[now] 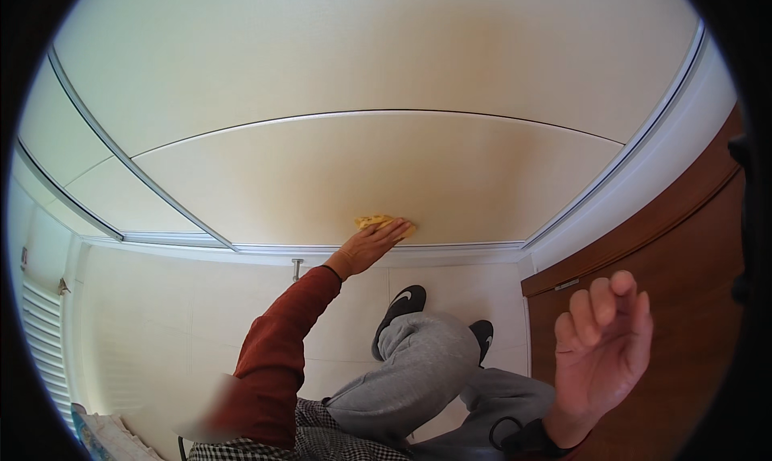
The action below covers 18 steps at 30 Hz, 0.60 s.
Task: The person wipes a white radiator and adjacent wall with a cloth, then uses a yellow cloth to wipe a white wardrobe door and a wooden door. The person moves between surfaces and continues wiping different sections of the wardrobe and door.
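My left hand (372, 244), in a rust-red sleeve, presses a yellow cleaning cloth (369, 221) flat against the lower part of a cream sliding door panel (271, 183), just above its bottom rail. Part of the cloth is hidden under the fingers. Raised at the right, my right hand (603, 334) is empty, palm up, with its fingers loosely curled and apart. It touches nothing.
A metal door stop (297, 269) stands on the tiled floor (241, 304) near the rail. A brown wooden door (681, 268) is at the right. White slatted radiator (45, 334) and patterned fabric (111, 440) lie at the left. My feet are on the floor.
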{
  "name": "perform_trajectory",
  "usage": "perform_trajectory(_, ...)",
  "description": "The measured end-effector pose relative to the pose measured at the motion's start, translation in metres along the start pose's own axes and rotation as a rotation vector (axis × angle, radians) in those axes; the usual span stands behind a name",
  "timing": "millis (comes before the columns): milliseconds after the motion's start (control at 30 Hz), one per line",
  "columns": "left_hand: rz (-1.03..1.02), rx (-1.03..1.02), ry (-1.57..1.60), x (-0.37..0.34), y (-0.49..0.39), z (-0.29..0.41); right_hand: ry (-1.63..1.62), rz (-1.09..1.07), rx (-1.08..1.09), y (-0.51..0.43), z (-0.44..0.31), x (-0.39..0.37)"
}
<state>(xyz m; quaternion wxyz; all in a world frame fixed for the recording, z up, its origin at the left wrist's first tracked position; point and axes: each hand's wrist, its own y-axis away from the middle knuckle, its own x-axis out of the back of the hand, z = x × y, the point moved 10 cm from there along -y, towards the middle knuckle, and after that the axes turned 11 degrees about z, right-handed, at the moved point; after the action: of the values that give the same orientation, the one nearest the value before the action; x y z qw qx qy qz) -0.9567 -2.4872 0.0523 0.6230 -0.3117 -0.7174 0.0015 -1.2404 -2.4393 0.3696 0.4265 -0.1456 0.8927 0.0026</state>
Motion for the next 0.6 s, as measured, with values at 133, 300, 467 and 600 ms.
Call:
perform_trajectory(133, -0.132, 0.057, -0.104, -0.045, 0.069, -0.013, 0.251, 0.087, -0.152, -0.027, 0.05, 0.03)
perform_trajectory(300, -0.226, 0.378, -0.135, -0.022, 0.133, -0.061, 0.473, 0.063, -0.292, -0.043, 0.083, 0.041)
perform_trajectory(467, 0.542, 0.893, -0.278, 0.098, 0.133, -0.109, 0.56, 0.034, -0.331, -0.072, 0.117, 0.041)
perform_trajectory(600, 1.095, 1.198, 0.035, 0.104, 0.101, -0.106, 0.592, 0.049, -0.359, -0.09, 0.14, 0.042)
